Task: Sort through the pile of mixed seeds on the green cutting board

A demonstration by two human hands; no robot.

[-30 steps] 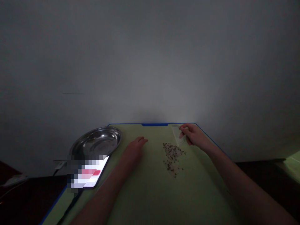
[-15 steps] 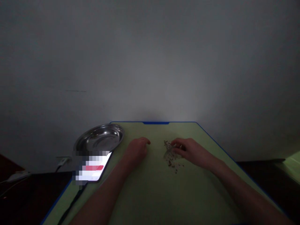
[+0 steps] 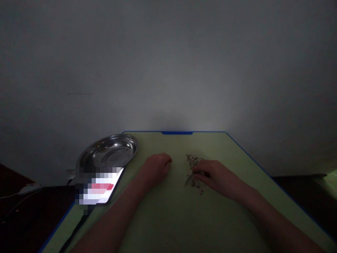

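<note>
Small dark and pale bits, like grains or beans (image 3: 194,160), lie scattered on the pale green table (image 3: 163,221), too small to name surely. Over them is my right hand (image 3: 214,175), its fingers closed in a pinch on a small greyish, curved piece (image 3: 189,181). That piece reaches out to the left of the fingertips and its kind is unclear. My left hand (image 3: 156,169) rests on the table left of the bits, fingers curled in, with nothing seen in it. Its palm side is hidden.
A shiny steel basin (image 3: 107,151) stands at the table's left edge. In front of it lies a lit phone (image 3: 105,196), partly blurred out, with a dark cable (image 3: 76,226) running towards me. Behind the table rises a grey wall (image 3: 168,63).
My right hand has moved slightly nearer over the bits, its curved piece lower among them. My left hand's fingers are curled in more. The view has shifted a little.
</note>
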